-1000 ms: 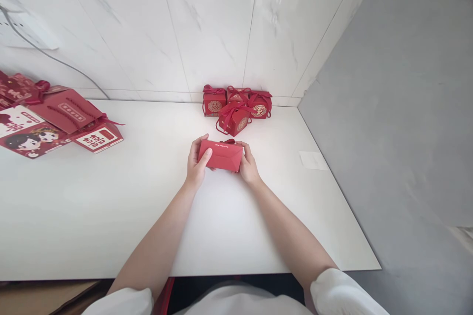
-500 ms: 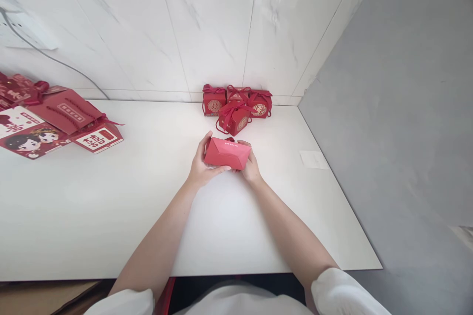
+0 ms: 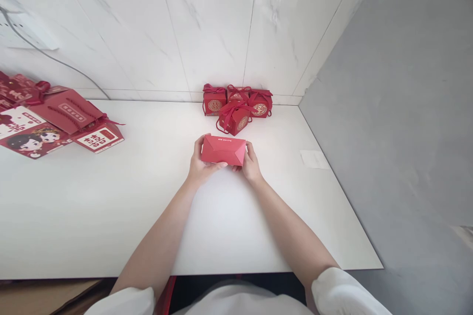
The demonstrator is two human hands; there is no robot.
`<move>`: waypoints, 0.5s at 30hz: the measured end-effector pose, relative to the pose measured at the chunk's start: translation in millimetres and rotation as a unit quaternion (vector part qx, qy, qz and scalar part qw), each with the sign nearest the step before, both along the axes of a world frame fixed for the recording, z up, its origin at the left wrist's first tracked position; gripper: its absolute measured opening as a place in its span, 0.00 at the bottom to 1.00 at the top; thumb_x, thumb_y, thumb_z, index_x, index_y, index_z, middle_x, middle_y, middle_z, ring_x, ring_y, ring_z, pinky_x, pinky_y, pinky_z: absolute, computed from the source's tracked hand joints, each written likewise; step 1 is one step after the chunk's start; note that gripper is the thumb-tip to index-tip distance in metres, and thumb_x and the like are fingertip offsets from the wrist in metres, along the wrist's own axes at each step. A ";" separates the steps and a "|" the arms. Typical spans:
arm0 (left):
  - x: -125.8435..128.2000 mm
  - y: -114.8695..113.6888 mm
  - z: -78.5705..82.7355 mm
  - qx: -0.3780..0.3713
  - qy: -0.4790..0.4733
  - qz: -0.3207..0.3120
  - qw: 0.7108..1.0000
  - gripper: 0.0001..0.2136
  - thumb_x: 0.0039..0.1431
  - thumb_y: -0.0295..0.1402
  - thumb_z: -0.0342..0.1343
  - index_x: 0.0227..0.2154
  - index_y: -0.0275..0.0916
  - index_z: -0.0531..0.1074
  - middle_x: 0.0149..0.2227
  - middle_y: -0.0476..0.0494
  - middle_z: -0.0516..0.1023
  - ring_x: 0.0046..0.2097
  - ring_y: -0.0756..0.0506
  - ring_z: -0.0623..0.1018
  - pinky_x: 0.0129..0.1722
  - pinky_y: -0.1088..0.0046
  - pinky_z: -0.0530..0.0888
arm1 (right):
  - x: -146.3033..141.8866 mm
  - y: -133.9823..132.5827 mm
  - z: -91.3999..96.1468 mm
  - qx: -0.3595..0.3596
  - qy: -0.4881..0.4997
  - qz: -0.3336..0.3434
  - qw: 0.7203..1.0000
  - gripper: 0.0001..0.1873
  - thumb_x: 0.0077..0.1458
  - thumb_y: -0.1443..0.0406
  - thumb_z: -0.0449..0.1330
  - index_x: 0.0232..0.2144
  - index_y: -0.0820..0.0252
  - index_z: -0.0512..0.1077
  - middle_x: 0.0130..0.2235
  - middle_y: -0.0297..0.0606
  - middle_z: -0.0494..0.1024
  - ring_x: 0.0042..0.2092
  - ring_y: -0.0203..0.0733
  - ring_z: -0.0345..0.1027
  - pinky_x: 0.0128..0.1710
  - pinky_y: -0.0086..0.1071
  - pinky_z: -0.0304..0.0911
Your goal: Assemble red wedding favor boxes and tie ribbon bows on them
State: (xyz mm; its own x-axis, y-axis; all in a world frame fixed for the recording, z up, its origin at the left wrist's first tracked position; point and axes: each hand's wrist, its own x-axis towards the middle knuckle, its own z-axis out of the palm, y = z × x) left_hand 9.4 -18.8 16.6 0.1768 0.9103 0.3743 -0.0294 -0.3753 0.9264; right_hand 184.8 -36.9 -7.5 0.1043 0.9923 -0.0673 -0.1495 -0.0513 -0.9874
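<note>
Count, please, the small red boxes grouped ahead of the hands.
4: left box, middle box and right box along the wall, front box before them. Another could be hidden.

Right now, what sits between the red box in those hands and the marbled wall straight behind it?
The head view shows four ribboned red boxes clustered on the white table, between the held box and the marbled wall.
</note>
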 end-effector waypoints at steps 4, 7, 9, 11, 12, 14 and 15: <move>-15.9 5.2 4.1 0.001 0.035 -0.043 0.998 0.52 0.42 0.48 0.72 0.68 0.44 0.53 0.68 0.31 0.57 0.67 0.31 0.62 0.60 0.58 0.70 | -5.4 -10.4 9.1 0.049 -0.040 -0.058 0.996 0.28 0.60 0.45 0.52 0.57 0.50 0.61 0.25 0.29 0.76 0.23 0.41 0.68 0.25 0.33 0.64; -28.7 11.7 4.8 -0.031 0.019 -0.101 0.994 0.42 0.55 0.59 0.55 0.68 0.43 0.55 0.68 0.32 0.59 0.66 0.31 0.63 0.60 0.54 0.69 | -9.3 -16.3 15.7 0.119 -0.075 -0.137 0.981 0.31 0.61 0.47 0.53 0.62 0.51 0.56 0.35 0.35 0.81 0.28 0.39 0.72 0.30 0.32 0.67; -31.7 14.7 3.5 -0.050 0.034 -0.083 0.995 0.34 0.62 0.57 0.48 0.65 0.43 0.61 0.66 0.34 0.63 0.65 0.33 0.66 0.59 0.54 0.70 | -10.5 -17.4 17.6 0.146 -0.093 -0.188 0.967 0.33 0.62 0.49 0.52 0.64 0.51 0.52 0.43 0.41 0.82 0.32 0.40 0.76 0.32 0.32 0.69; -29.3 15.2 0.8 -0.037 0.089 -0.035 0.995 0.28 0.63 0.51 0.52 0.62 0.43 0.67 0.63 0.36 0.68 0.62 0.36 0.69 0.60 0.57 0.70 | -10.6 -17.5 17.2 0.159 -0.120 -0.228 0.953 0.34 0.63 0.50 0.52 0.66 0.52 0.49 0.48 0.46 0.81 0.36 0.42 0.78 0.35 0.34 0.71; -26.7 14.3 -1.0 -0.021 0.121 -0.019 0.992 0.27 0.63 0.49 0.54 0.61 0.43 0.67 0.62 0.37 0.69 0.62 0.37 0.70 0.61 0.58 0.69 | -10.3 -17.6 16.4 0.164 -0.135 -0.243 0.946 0.34 0.64 0.50 0.52 0.66 0.53 0.47 0.49 0.47 0.81 0.38 0.43 0.79 0.36 0.34 0.71; -20.7 10.6 -4.5 0.010 0.175 -0.019 0.984 0.30 0.62 0.49 0.55 0.64 0.44 0.64 0.65 0.38 0.64 0.65 0.37 0.66 0.65 0.58 0.63 | -9.3 -18.4 14.4 0.174 -0.168 -0.246 0.939 0.33 0.64 0.51 0.51 0.66 0.53 0.49 0.51 0.47 0.80 0.41 0.45 0.79 0.37 0.35 0.73; -18.0 8.3 -6.1 0.019 0.201 -0.032 0.979 0.34 0.60 0.50 0.56 0.67 0.45 0.59 0.68 0.39 0.59 0.68 0.36 0.61 0.67 0.57 0.60 | -8.8 -19.1 13.4 0.180 -0.188 -0.234 0.937 0.30 0.65 0.52 0.50 0.65 0.53 0.53 0.52 0.47 0.79 0.42 0.45 0.79 0.37 0.36 0.73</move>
State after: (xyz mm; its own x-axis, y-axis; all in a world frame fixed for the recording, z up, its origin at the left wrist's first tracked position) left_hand -8.6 -10.6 10.5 0.3735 0.8793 0.2954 0.3095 -0.4183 0.8539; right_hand 176.0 -56.0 6.0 0.4830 0.7835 0.3908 0.2884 0.2791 -0.9159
